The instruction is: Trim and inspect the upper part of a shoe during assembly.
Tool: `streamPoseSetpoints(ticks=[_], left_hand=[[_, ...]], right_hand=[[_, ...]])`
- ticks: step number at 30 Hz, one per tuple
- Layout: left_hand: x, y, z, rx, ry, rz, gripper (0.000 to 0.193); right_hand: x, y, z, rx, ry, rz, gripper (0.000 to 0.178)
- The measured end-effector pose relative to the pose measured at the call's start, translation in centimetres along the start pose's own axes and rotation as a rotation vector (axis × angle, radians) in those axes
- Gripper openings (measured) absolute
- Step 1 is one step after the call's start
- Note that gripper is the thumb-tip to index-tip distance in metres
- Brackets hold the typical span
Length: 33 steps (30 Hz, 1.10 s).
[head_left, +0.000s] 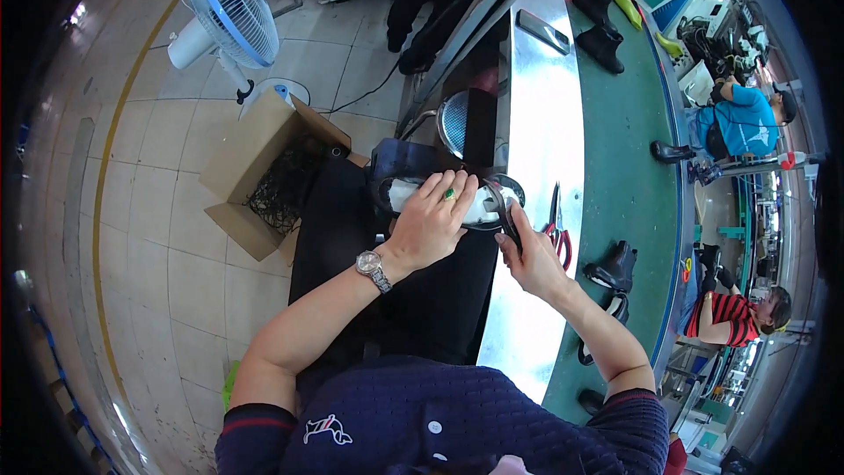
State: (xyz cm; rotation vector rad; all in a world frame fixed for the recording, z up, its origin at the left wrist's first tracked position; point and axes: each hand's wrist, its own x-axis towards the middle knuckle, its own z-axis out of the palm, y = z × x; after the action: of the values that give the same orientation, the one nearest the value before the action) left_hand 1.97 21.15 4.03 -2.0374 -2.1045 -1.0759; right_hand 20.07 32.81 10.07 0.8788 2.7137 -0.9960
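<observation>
A dark shoe (482,210) with a whitish underside or inside facing up lies across my lap. My left hand (429,222) presses over its middle, with fingers close together and a green-stoned ring and a wristwatch on that arm. At the shoe's right end, my right hand (532,255) is closed round a dark metal hand tool that looks like pincers (505,215). The tool's tip meets the shoe's edge; exactly what it grips is too small to tell. Just right of that hand, red-handled scissors (557,233) rest on the metal ledge.
The shiny metal ledge (536,114) bears a phone (543,32). Beyond it runs a green conveyor belt (629,176) with black boots (613,266). A cardboard box (251,176) with dark tangled material and a fan (229,13) stand left. Co-workers (747,123) sit across the belt.
</observation>
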Motion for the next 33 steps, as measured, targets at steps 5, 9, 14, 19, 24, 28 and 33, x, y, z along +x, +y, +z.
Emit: streamPoseSetpoints(ticks=[5, 9, 14, 19, 24, 28, 33], left_hand=[[-1.0, -1.0, 1.0, 0.236, 0.001, 0.093, 0.072], [-0.9, -1.0, 1.3, 0.311, 0.038, 0.141, 0.061], [-0.9, -0.8, 1.3, 0.374, 0.027, 0.171, 0.054], [-0.8, -0.7, 1.7, 0.424, 0.034, 0.149, 0.049], [-0.9, -0.9, 1.6, 0.417, 0.01, 0.138, 0.051], [-0.6, -0.5, 1.7, 0.411, 0.002, 0.125, 0.052], [-1.0, -0.8, 1.6, 0.382, 0.014, 0.102, 0.054]], right_hand=[[1.0, -3.1, -4.1, -0.611, -0.131, -0.06, 0.056], [2.0, -4.7, -6.5, 0.023, 0.058, -0.026, 0.055], [3.2, -4.6, -3.3, -0.023, -0.082, 0.22, 0.057], [3.4, -4.2, -3.0, 0.284, 0.363, 0.058, 0.055], [3.5, -4.0, -4.1, -0.019, -0.053, 0.244, 0.056], [3.5, -2.1, -2.3, 0.026, 0.186, 0.205, 0.055], [3.5, -4.7, -4.4, -0.027, -0.043, 0.208, 0.054]])
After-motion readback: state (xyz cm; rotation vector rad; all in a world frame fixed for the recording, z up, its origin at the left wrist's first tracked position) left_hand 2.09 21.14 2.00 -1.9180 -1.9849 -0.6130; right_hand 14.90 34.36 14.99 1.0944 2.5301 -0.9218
